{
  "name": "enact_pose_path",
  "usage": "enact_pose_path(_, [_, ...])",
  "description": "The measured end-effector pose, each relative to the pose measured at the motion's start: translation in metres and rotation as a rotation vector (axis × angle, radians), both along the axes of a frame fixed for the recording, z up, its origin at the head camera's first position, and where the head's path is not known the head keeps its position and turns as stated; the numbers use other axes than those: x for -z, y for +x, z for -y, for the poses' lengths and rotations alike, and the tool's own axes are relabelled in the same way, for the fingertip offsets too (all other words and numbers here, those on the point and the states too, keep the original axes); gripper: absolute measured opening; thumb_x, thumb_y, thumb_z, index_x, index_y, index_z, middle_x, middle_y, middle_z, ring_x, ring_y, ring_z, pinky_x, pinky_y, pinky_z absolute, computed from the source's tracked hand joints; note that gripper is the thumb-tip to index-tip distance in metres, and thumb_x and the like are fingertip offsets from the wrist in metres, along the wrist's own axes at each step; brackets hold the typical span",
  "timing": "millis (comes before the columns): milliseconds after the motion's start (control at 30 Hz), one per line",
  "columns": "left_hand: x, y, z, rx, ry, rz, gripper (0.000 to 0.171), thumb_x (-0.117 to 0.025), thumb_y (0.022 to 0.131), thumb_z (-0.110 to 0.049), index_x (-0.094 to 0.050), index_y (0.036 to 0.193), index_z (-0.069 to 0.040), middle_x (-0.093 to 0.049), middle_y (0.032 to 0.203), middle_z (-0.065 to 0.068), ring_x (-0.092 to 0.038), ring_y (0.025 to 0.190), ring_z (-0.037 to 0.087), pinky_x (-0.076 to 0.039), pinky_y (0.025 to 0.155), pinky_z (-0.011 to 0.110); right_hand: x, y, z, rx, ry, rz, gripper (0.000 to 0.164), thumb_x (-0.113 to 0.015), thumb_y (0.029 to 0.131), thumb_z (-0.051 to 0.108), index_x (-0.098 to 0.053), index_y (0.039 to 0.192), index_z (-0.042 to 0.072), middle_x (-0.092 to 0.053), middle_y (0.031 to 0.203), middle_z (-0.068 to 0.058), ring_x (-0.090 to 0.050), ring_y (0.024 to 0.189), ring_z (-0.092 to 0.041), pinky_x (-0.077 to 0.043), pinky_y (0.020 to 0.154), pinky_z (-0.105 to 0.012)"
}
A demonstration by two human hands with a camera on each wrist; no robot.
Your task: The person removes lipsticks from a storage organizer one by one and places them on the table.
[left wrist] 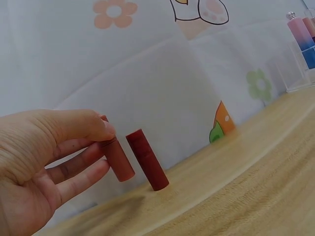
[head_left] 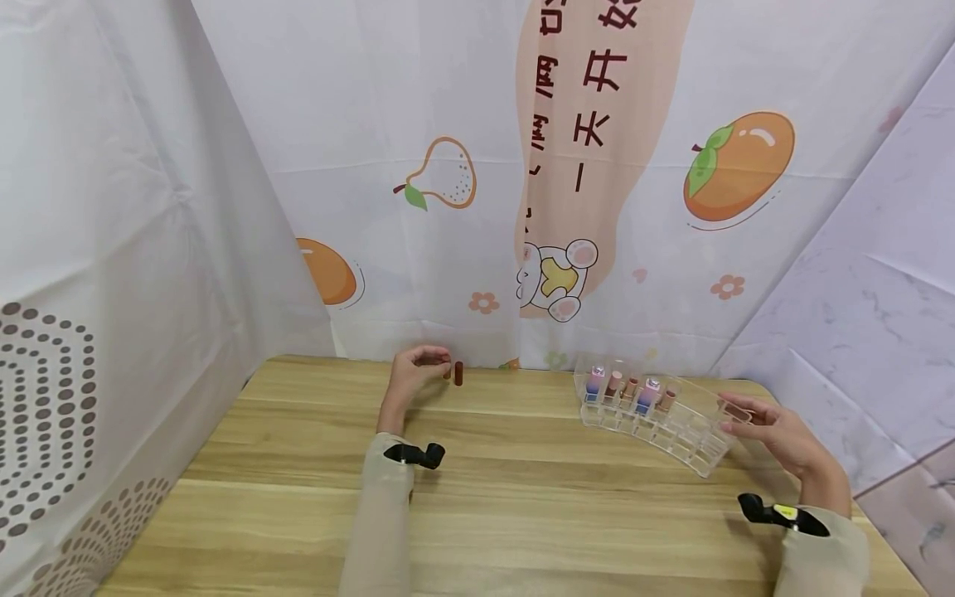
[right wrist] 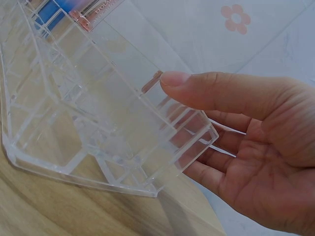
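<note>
My left hand (head_left: 414, 375) pinches a brownish-red lipstick tube (left wrist: 119, 161) between thumb and fingers near the back edge of the table. Just to its right a dark red lipstick tube (left wrist: 148, 161) stands upright on the wood. Over at the right, my right hand (head_left: 782, 435) grips the end of a clear stepped lipstick organizer (right wrist: 64, 172), thumb on the near side and fingers behind the clear wall. Several lipsticks fill the left part of its back row, among them two pink-and-blue tubes (head_left: 647, 396) and a pink-capped one (head_left: 614, 384).
The wooden table (head_left: 522, 489) runs back to a white printed curtain (head_left: 358, 166) hanging behind it. More curtain closes in the left and right sides. Small black cameras (head_left: 414, 453) sit on both wrists.
</note>
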State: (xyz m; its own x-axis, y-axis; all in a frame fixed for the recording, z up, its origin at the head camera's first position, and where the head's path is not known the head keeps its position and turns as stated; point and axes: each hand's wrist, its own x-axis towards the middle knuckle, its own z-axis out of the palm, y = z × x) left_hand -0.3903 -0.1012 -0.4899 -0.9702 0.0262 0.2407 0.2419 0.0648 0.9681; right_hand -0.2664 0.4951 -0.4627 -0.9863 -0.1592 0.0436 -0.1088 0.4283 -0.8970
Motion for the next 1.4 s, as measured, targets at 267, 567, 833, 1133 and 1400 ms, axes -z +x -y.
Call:
enact_pose_path(267, [0.0038, -0.0013, -0.0021, 0.000, 0.010, 0.012, 0.025, -0.078, 0.083, 0.008, -0.074, 0.108, 0.007, -0.076, 0.101, 0.016, -0.071, 0.086, 0.013, -0.058, 0.077, 0.019, 0.0001, -0.0002, -0.0001, 0.001, -0.003, -0.001, 0.051, -0.065, 0.099, 0.005, -0.052, 0.148, 0.006, -0.060, 0.124, 0.034, -0.053, 0.111, 0.020, -0.050, 0.084, -0.007])
enact_pose_path(567, [0.0058, -0.0018, -0.0030, -0.004, 0.008, 0.035, 0.027, -0.078, 0.083, 0.009, -0.074, 0.109, 0.006, -0.075, 0.104, 0.018, -0.069, 0.085, 0.010, -0.057, 0.077, 0.018, -0.0004, -0.0002, -0.0001, 0.007, 0.000, 0.002, 0.051, -0.065, 0.098, 0.005, -0.053, 0.148, 0.006, -0.060, 0.122, 0.035, -0.053, 0.110, 0.020, -0.050, 0.084, -0.007])
enact_pose_path(833, [0.0061, -0.0007, -0.0036, 0.002, 0.022, 0.045, 0.028, -0.077, 0.082, 0.012, -0.073, 0.110, 0.007, -0.073, 0.106, 0.024, -0.069, 0.088, 0.013, -0.058, 0.077, 0.020, 0.0021, -0.0019, -0.0019, -0.004, -0.021, 0.002, 0.051, -0.066, 0.098, 0.003, -0.054, 0.147, 0.008, -0.062, 0.123, 0.034, -0.053, 0.111, 0.021, -0.049, 0.084, -0.006])
enact_pose_path(1133, [0.0094, -0.0011, -0.0026, 0.009, 0.009, 0.033, 0.027, -0.077, 0.084, 0.009, -0.073, 0.110, 0.007, -0.073, 0.109, 0.026, -0.071, 0.090, 0.018, -0.058, 0.077, 0.019, 0.0006, -0.0009, -0.0005, 0.005, -0.009, 0.006, 0.051, -0.066, 0.098, 0.005, -0.054, 0.147, 0.007, -0.062, 0.122, 0.034, -0.053, 0.110, 0.021, -0.049, 0.084, -0.006])
enact_pose_path(1400, [0.0105, -0.0006, -0.0029, 0.003, 0.010, 0.033, 0.026, -0.078, 0.083, 0.009, -0.073, 0.109, 0.008, -0.075, 0.105, 0.021, -0.071, 0.086, 0.013, -0.058, 0.077, 0.019, -0.0003, -0.0004, 0.0007, 0.006, -0.019, 0.002, 0.051, -0.066, 0.097, 0.004, -0.053, 0.147, 0.004, -0.062, 0.122, 0.034, -0.054, 0.111, 0.020, -0.049, 0.085, -0.007])
